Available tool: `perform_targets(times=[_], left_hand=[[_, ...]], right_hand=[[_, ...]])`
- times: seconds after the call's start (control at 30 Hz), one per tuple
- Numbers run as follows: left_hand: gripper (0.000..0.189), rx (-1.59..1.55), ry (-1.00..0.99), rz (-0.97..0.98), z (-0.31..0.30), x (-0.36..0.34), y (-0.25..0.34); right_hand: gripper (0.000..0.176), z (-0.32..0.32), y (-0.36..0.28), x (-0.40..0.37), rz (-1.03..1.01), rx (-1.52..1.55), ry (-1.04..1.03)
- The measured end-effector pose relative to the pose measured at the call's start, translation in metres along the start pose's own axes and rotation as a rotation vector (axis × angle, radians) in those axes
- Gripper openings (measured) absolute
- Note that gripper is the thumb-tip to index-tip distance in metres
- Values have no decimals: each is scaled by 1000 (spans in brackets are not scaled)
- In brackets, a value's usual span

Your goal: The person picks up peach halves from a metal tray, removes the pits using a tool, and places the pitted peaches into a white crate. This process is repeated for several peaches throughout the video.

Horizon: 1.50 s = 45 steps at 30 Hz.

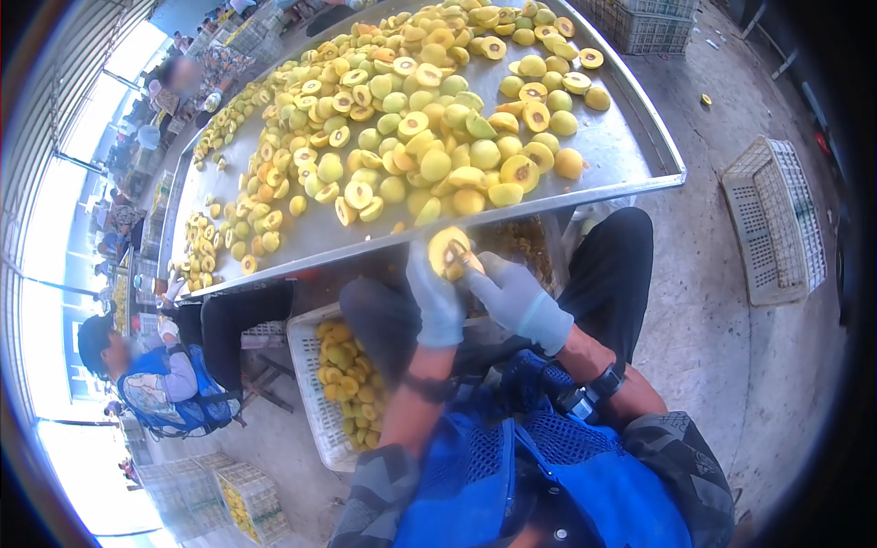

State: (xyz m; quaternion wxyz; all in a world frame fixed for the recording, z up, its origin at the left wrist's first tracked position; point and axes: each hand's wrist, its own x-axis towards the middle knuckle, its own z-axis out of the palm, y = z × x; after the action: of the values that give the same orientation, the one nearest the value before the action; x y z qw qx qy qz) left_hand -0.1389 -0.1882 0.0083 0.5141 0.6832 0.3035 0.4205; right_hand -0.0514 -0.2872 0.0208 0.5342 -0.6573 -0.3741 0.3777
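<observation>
My left hand [434, 297], in a pale grey glove, is closed around a halved yellow peach [448, 250] with its cut face and brown centre turned up. My gloved right hand [517, 298] reaches in from the right, its fingers pinched at the middle of that face. Something brownish shows at the fingertips, too small and blurred to name. Both hands are over my lap, just below the near edge of a metal table [607, 146]. Many yellow and greenish peach halves [393, 137] lie heaped on it, some showing brown pits.
A white crate [315, 402] of peach halves stands at my left knee. Beyond it sits a co-worker in a blue vest [187, 388]. On the floor to the right is a white plastic crate [772, 224]; stacked crates [653, 27] stand behind the table.
</observation>
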Motion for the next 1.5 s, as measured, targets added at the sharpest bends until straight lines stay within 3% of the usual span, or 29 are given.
perform_targets(times=[0.1,0.17,0.77,0.97,1.37,1.47,1.5], left_hand=[[48,-240,72,-150,4,2,-8],[46,-436,119,-308,8,5,6],[34,-430,290,-333,2,6,23],[43,-304,238,-242,1,9,15],[44,-283,237,-308,-1,7,20],[27,-322,216,-261,-3,7,10],[34,-284,212,-259,-2,7,12]], right_hand=[[37,13,15,2,-158,-2,107],[38,8,9,0,-53,-18,35],[42,23,-9,-9,6,4,19],[39,27,-4,-8,-28,45,83],[40,27,-1,-9,-3,53,8],[40,29,4,-7,17,127,-14],[40,29,6,-7,29,148,-21]])
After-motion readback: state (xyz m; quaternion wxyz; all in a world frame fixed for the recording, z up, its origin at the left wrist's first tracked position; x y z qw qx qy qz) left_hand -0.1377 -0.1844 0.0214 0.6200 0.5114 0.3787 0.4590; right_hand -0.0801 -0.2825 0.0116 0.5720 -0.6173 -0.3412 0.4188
